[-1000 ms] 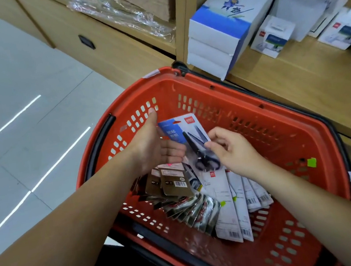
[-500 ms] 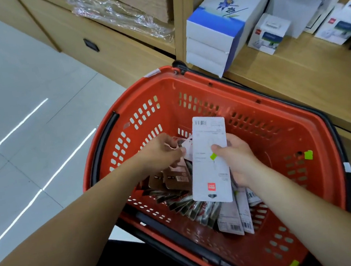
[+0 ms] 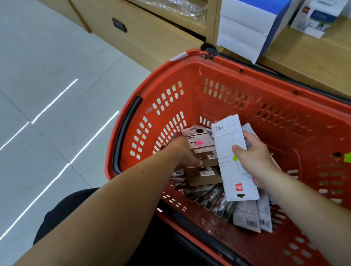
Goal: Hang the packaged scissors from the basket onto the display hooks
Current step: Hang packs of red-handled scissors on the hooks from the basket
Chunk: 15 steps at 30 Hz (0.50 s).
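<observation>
Head view, picking step: your right hand (image 3: 254,160) pinches a scissors pack (image 3: 226,139), left hand (image 3: 184,154) grips brown packs (image 3: 201,147) in the basket (image 3: 296,76); next, lift it to a hook.

basket (image 3: 267,107) red, slotted | scissors pack (image 3: 232,158) white, barcoded | brown cards (image 3: 201,149)

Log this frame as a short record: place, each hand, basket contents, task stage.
place: red basket beside a wooden shelf
left hand: grips brown packs inside the basket
right hand: holds a white pack, barcode side up, thumb on it
other contents: more white packs on the basket floor
display hooks: not in view
task stage: picking from the basket, no pack hung yet
</observation>
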Each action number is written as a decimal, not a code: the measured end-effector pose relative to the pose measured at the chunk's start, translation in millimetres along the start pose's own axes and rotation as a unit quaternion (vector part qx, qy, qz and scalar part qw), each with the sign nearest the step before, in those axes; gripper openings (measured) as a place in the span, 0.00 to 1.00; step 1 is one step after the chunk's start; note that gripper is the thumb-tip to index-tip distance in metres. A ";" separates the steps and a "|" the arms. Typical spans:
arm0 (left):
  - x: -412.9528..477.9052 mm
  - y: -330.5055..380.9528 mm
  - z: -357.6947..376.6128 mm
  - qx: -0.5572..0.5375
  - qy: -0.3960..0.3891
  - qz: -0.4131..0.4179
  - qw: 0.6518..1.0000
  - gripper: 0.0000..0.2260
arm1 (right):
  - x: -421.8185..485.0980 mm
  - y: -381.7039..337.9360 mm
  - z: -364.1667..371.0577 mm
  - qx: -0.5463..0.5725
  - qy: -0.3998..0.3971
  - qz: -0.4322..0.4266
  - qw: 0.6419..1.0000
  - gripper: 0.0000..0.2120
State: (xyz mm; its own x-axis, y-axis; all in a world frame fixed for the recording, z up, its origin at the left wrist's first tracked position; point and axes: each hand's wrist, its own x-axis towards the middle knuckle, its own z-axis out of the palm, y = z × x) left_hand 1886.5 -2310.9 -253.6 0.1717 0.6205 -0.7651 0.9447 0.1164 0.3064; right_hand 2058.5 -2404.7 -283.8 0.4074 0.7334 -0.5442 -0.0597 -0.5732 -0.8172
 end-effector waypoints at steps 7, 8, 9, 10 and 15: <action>10.4 0.6 -10.4 0.112 0.177 0.060 0.976 0.21 | 5.5 6.1 -6.4 0.006 0.022 0.010 1.000 0.13; 10.5 -2.3 -15.0 0.158 0.195 0.045 0.967 0.20 | 5.7 5.9 -5.9 0.005 0.019 0.010 1.000 0.14; 9.4 -6.9 -19.0 0.195 0.180 0.018 0.964 0.19 | 4.7 4.5 -4.7 0.003 0.013 0.011 1.000 0.15; 7.5 -11.7 -21.4 0.206 0.139 -0.014 0.968 0.17 | 3.4 3.4 -3.3 0.003 0.006 0.010 1.000 0.16; -0.5 -26.3 -21.9 0.198 0.019 -0.054 0.978 0.08 | -4.9 -4.5 1.0 0.002 -0.012 -0.002 1.000 0.17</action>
State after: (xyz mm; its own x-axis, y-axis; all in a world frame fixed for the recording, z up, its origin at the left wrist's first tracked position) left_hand 1855.4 -2297.3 -248.8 0.0615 0.6512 -0.7564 0.9921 -0.1226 -0.0249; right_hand 2055.9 -2405.4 -277.7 0.3853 0.7440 -0.5459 -0.0617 -0.5695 -0.8197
